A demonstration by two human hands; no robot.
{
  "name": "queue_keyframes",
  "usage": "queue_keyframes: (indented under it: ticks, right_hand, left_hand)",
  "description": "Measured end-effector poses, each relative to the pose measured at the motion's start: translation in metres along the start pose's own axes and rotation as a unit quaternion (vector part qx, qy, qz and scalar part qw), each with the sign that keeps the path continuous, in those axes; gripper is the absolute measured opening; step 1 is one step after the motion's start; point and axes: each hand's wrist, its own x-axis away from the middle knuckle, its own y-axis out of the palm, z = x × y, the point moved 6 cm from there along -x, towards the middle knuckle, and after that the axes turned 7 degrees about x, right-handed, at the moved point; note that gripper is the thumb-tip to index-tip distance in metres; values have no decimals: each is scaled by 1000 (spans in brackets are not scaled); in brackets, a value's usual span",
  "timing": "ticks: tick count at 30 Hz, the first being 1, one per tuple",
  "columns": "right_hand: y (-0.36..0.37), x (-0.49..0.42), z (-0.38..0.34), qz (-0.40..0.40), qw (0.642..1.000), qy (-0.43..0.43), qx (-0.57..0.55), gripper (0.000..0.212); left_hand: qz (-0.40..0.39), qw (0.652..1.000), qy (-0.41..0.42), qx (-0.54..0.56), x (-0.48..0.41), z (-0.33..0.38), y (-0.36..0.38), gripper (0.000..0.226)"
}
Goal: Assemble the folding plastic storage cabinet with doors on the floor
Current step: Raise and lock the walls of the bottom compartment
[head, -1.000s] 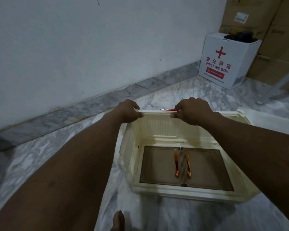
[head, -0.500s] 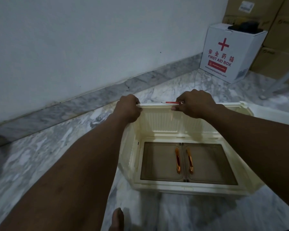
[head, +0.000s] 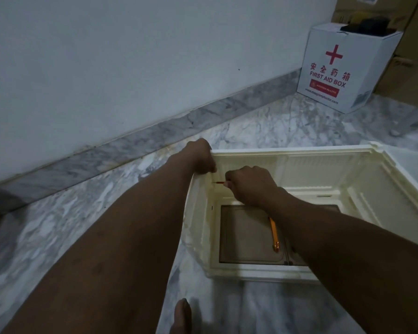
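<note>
Head view: the cream folding plastic cabinet (head: pixel 323 162) lies on the grey-veined marble floor (head: pixel 58 237), its smoky translucent doors (head: pixel 244 235) and orange handle (head: pixel 273 233) at the bottom. The left hand (head: pixel 200 157) grips the far panel's left corner, fingers curled over the rim. The right hand (head: pixel 250 186), inside and nearer, pinches a thin red tool (head: pixel 219 182). The tool lies level, its tip aimed left at the inner corner joint just below the left hand. A white wall (head: pixel 106 68), a white first aid box (head: pixel 336 73) and brown cartons (head: pixel 408 75) stand behind.

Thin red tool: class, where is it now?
Head view: the right hand pinches the thin red tool inside the far-left corner of the cabinet, just below the left hand gripping the rim.
</note>
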Motion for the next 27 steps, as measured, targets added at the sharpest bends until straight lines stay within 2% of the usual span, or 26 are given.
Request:
queue_keyframes:
  ticks: [3, 7, 10, 17, 27]
  right_hand:
    - [6, -8, -1, -26, 999, -8, -18, 24]
    - [19, -11, -1, -39, 998, -19, -44, 27]
    - [28, -10, 2, -55, 997, -22, -53, 31]
    - [27, -14, 2, -38, 998, -10, -59, 28]
    - [19, -12, 8, -59, 997, -8, -58, 28]
  left_hand:
    - [-38, 999, -15, -14, -6, 3, -1, 57]
    - [-86, 995, -33, -28, -9, 7, 3, 56]
    - [-81, 995, -29, -47, -10, 8, 4, 51]
    - [-89, 992, -21, -86, -11, 11, 4, 46]
    - [-71, 995, 6, -74, -15, 9, 6, 53]
